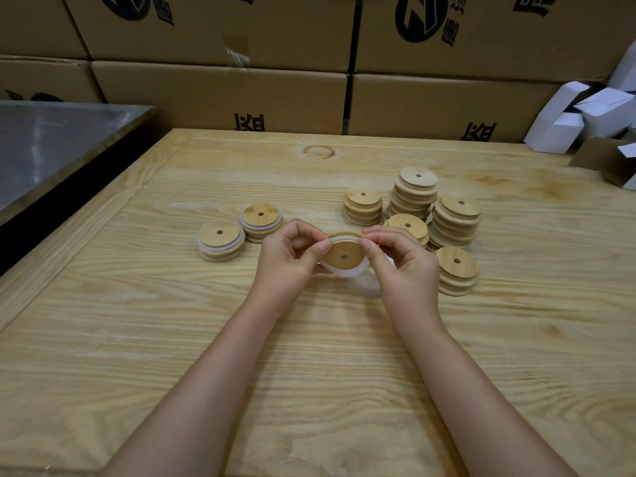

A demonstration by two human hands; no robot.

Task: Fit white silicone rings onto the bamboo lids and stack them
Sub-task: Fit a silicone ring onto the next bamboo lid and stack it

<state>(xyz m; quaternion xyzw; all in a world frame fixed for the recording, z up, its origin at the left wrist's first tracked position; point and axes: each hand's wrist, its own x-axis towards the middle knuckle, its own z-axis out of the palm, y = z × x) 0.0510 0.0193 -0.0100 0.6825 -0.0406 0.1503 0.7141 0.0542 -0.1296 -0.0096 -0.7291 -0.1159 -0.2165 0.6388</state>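
Note:
My left hand (287, 259) and my right hand (401, 261) hold one bamboo lid (344, 253) between them above the table, tilted toward me. A white silicone ring (344, 272) runs around its lower edge, and both thumbs and forefingers pinch the ring against the lid's rim. More white rings (366, 287) lie blurred on the table under my right hand. Two short stacks of ringed lids (220, 239) (261, 222) stand to the left. Several stacks of bare lids (414, 192) (456, 270) stand to the right.
The wooden table (241, 339) has a raised border. A metal tray (51, 146) sits off its left edge. Cardboard boxes (220, 94) wall the back. Small white cartons (585, 115) are piled at the far right.

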